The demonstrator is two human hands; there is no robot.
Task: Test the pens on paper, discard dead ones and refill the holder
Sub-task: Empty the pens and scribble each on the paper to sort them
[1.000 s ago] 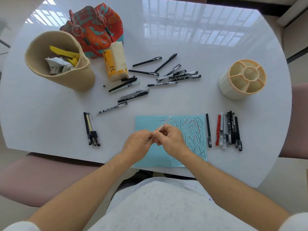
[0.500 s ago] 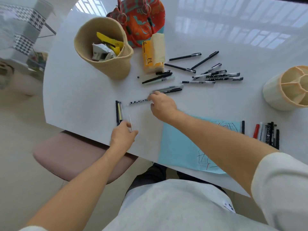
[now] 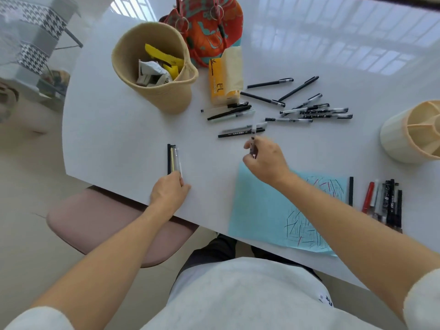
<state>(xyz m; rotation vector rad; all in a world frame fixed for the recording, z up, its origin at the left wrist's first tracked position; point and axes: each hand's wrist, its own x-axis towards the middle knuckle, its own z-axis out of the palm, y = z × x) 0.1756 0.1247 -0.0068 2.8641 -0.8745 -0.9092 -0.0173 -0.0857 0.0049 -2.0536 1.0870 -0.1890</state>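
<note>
— Since a moment ago, the left hand (image 3: 170, 190) has set its pen down with the small row (image 3: 173, 159) near the table's (image 3: 107, 129) left edge, fingers curled on it.
— And the right hand (image 3: 264, 160)?
— Pinching a fresh pen (image 3: 252, 146) from the scattered pile (image 3: 309, 110). Next, likely uncapping and scribbling on the blue paper (image 3: 266, 206).

Light-blue paper (image 3: 262, 210) (scribbled black, red), tan basket (image 3: 166, 96), white table (image 3: 107, 139)

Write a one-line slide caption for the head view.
Left hand sets a pen on the small left pile; right hand lifts a pen above the scribbled blue paper.
</note>
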